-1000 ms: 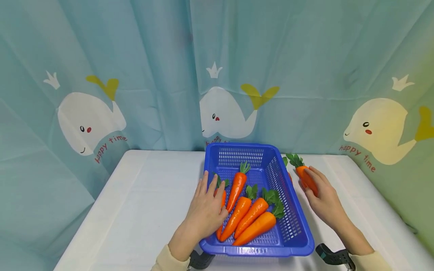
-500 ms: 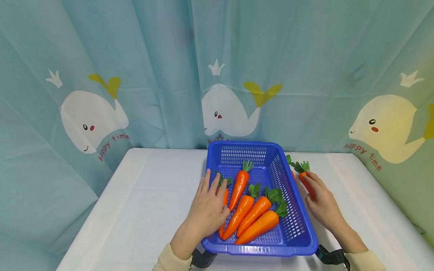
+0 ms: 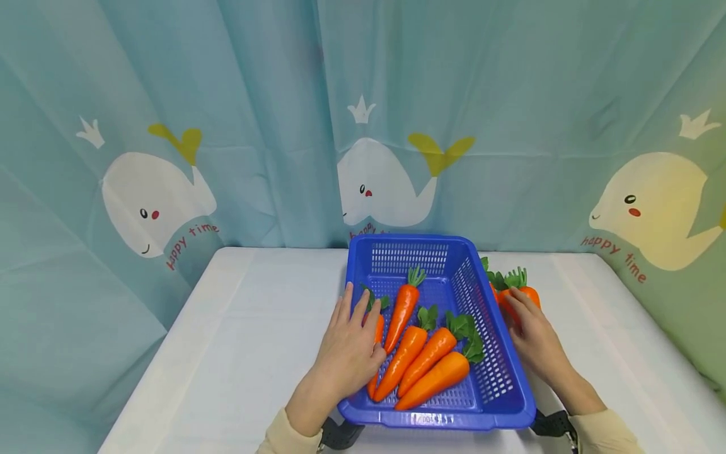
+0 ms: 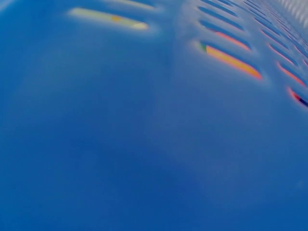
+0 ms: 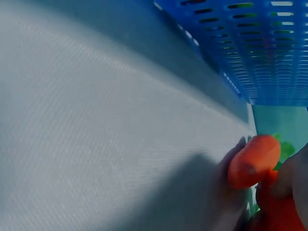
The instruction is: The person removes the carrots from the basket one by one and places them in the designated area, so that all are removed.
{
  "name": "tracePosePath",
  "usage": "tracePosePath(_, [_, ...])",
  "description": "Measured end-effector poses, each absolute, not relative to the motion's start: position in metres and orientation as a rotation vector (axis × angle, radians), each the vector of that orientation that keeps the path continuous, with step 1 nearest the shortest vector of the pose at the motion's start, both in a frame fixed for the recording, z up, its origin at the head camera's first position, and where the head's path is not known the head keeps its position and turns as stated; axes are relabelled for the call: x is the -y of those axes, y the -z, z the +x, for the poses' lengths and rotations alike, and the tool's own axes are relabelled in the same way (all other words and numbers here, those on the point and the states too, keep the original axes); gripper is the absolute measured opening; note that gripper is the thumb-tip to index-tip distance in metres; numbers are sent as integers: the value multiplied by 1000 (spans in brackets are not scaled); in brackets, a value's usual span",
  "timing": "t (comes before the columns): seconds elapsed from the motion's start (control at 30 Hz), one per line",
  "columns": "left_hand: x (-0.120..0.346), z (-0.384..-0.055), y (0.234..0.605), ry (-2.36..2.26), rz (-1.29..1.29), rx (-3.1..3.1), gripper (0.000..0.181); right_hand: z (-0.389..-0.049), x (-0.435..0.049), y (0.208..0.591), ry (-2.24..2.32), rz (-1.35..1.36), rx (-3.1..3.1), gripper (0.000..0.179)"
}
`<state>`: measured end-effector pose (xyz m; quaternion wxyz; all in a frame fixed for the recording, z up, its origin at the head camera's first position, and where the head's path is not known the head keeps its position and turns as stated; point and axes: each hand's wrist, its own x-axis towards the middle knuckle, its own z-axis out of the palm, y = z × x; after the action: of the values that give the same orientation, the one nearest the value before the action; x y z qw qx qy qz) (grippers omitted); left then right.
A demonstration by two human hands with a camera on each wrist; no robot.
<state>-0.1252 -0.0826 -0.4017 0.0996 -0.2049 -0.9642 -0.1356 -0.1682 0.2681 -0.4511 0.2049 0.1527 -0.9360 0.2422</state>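
Note:
My left hand (image 3: 348,347) lies over the left rim of a blue plastic basket (image 3: 454,420) in the head view, its fingers spread. Beneath those fingers is a partly hidden carrot (image 3: 379,328). Several more leafy-topped carrots lie inside, among them one pointing away (image 3: 404,312) and a thick one in front (image 3: 437,380). Outside the right wall, my right hand (image 3: 535,340) grips a carrot (image 3: 505,301), with another carrot (image 3: 532,294) just beyond its fingers. The right wrist view shows a rounded carrot end (image 5: 254,162) beside the thumb; much of the grip is hidden.
The basket stands on a white table (image 3: 272,340). A blue-green curtain (image 3: 272,126) with printed whales hangs behind it. The slotted basket wall (image 4: 120,130) fills the left wrist view. Green leaves (image 3: 484,263) show beside the basket's far right side.
My right hand has shifted left toward the basket and its fingers have moved from one carrot onto the carrots beside it. My left hand stays in place on the rim.

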Motion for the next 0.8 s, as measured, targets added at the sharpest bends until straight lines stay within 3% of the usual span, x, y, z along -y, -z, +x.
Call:
tracePosePath(0.27, [83, -124, 402, 406, -603, 2837, 63, -167, -267, 444, -746, 361, 2739, 49])
tracePosePath(0.8, [83, -124, 402, 400, -603, 2841, 63, -171, -259, 394, -768, 388, 2693, 43])
